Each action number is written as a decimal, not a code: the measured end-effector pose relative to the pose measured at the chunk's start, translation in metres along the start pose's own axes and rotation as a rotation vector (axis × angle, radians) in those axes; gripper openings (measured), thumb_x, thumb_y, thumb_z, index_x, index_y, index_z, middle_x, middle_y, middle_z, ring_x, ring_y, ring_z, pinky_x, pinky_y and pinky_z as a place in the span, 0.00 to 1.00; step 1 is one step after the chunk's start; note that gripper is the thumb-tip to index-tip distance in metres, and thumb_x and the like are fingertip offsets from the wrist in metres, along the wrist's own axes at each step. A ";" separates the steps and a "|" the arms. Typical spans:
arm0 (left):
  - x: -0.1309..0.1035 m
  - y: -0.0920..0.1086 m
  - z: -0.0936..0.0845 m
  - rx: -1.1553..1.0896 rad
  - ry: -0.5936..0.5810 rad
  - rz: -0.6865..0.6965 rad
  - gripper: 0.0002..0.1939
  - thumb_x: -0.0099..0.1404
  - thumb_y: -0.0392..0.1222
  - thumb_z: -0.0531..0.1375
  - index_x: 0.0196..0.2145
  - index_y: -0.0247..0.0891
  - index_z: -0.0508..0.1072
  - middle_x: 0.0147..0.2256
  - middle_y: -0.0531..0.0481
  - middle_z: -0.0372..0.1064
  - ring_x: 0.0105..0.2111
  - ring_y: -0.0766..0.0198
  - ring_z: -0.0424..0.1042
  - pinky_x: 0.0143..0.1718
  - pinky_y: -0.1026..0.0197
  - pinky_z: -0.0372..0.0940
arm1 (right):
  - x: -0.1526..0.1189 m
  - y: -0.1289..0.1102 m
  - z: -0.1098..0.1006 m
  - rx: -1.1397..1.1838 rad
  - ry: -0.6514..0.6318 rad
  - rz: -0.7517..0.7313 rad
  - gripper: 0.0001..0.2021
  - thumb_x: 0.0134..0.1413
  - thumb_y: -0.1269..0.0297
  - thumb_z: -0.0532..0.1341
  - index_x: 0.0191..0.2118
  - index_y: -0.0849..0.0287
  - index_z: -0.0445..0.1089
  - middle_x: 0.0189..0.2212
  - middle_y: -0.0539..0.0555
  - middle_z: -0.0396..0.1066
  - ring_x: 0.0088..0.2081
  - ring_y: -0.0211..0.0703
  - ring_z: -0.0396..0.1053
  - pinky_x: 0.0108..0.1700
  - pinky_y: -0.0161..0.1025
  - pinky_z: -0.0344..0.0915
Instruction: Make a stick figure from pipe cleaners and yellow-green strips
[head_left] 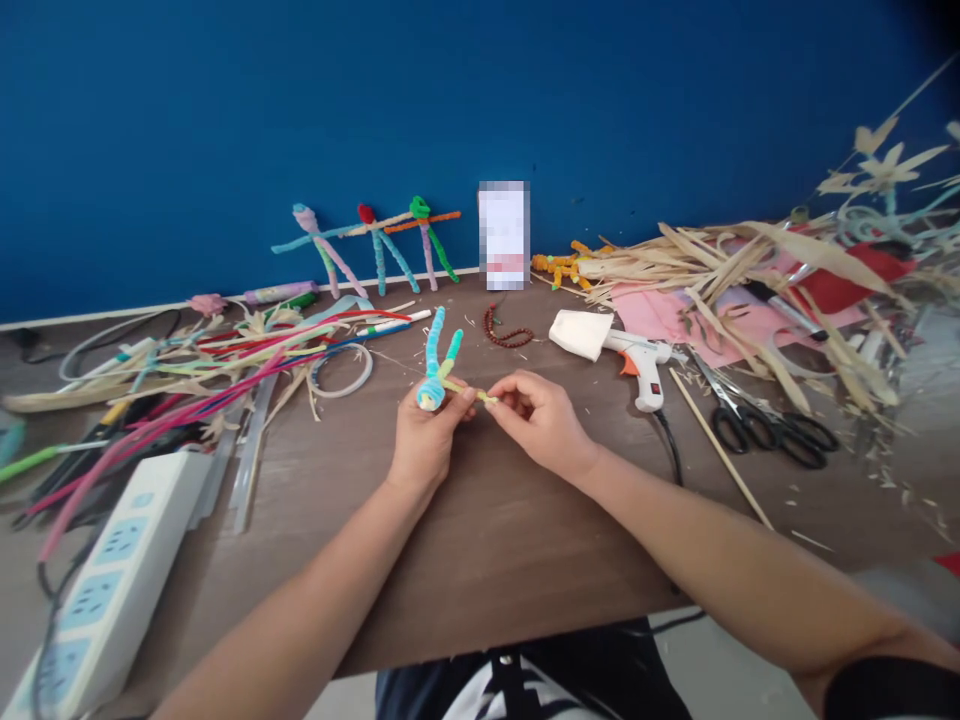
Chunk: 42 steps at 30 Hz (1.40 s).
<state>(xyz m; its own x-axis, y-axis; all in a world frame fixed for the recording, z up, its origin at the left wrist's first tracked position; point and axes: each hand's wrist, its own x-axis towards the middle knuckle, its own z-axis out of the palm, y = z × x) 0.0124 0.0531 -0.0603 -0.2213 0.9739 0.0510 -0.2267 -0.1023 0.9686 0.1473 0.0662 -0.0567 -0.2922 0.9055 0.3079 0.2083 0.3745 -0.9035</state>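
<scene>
Above the middle of the brown table, my left hand [429,430] pinches a pipe-cleaner figure [433,362] with light blue, green and yellow wrapped parts. Its pale, rounded end faces me, and two wrapped limbs point away toward the wall. A thin yellow-green strand [484,397] reaches from the figure to the right. The fingertips of my right hand [538,418] are closed on the free end of that strand. The fingers of my left hand partly hide the figure's middle.
Three pipe-cleaner figures [380,262] lean on the blue wall beside a blurred phone [505,235]. Behind my right hand lie beads [491,330] and a glue gun [641,362]; scissors [731,425] lie farther right. Craft strips and a power strip [146,540] occupy the left.
</scene>
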 end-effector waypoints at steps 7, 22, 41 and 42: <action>0.001 -0.004 -0.003 0.123 -0.011 0.086 0.06 0.47 0.36 0.63 0.25 0.35 0.68 0.20 0.56 0.65 0.20 0.71 0.64 0.24 0.67 0.61 | 0.008 0.005 -0.001 0.404 -0.137 0.357 0.09 0.46 0.61 0.58 0.24 0.61 0.61 0.14 0.42 0.53 0.14 0.26 0.48 0.16 0.28 0.44; -0.001 -0.004 -0.002 0.069 -0.046 0.086 0.06 0.47 0.36 0.63 0.26 0.35 0.70 0.23 0.54 0.69 0.20 0.72 0.65 0.24 0.67 0.62 | 0.011 0.007 -0.009 0.923 -0.343 0.604 0.11 0.47 0.63 0.58 0.21 0.62 0.56 0.15 0.41 0.53 0.11 0.23 0.44 0.14 0.27 0.42; 0.005 0.008 -0.007 -0.187 -0.231 -0.340 0.26 0.52 0.61 0.51 0.30 0.34 0.72 0.29 0.43 0.70 0.24 0.67 0.66 0.18 0.68 0.63 | 0.009 0.013 -0.010 -0.099 0.019 0.045 0.02 0.44 0.69 0.56 0.25 0.61 0.64 0.18 0.47 0.60 0.21 0.32 0.57 0.25 0.30 0.54; 0.006 0.010 -0.008 -0.168 -0.226 -0.382 0.22 0.52 0.56 0.53 0.30 0.33 0.72 0.29 0.43 0.71 0.24 0.67 0.66 0.18 0.68 0.63 | 0.009 0.013 -0.011 -0.133 0.023 0.014 0.02 0.44 0.69 0.56 0.25 0.60 0.64 0.19 0.47 0.61 0.22 0.32 0.57 0.25 0.31 0.55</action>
<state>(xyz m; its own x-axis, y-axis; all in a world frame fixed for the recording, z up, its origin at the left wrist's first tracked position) 0.0012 0.0563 -0.0524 0.1157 0.9659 -0.2314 -0.4065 0.2586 0.8763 0.1579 0.0817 -0.0620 -0.2671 0.9145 0.3039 0.3349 0.3838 -0.8605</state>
